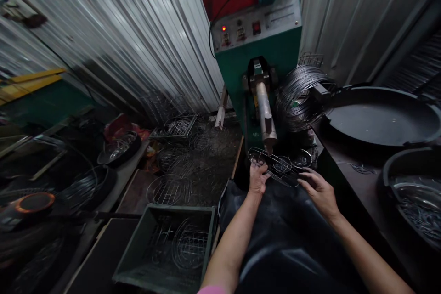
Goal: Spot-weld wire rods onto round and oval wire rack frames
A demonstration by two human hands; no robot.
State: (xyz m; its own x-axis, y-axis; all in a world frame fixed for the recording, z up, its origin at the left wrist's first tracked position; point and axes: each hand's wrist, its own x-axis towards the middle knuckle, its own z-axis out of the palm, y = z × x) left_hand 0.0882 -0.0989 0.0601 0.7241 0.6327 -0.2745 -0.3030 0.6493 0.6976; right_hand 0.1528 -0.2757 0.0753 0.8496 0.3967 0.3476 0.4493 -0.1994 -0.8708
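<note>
An oval wire rack [275, 165] lies tilted under the metal electrode arm [266, 115] of a green machine [229, 66]. My left hand [258, 178] grips the rack's left end, its thumb over the wire. At the rack's right end is my right hand [319, 190], fingers bent and thumb apart from them, close to the wire; whether the fingertips pinch it is too small to tell. Just behind the rack sits a small round container [302, 158] with thin metal pieces. The tip of the arm meets or nearly meets the rack's wires.
A coil of wire [303, 96] stands right of the machine. Large black pans [382, 115] and a bin of metal pieces [416, 197] are at the right. A green crate [131, 243] with wire racks stands lower left; more wire racks [168, 188] lie behind it.
</note>
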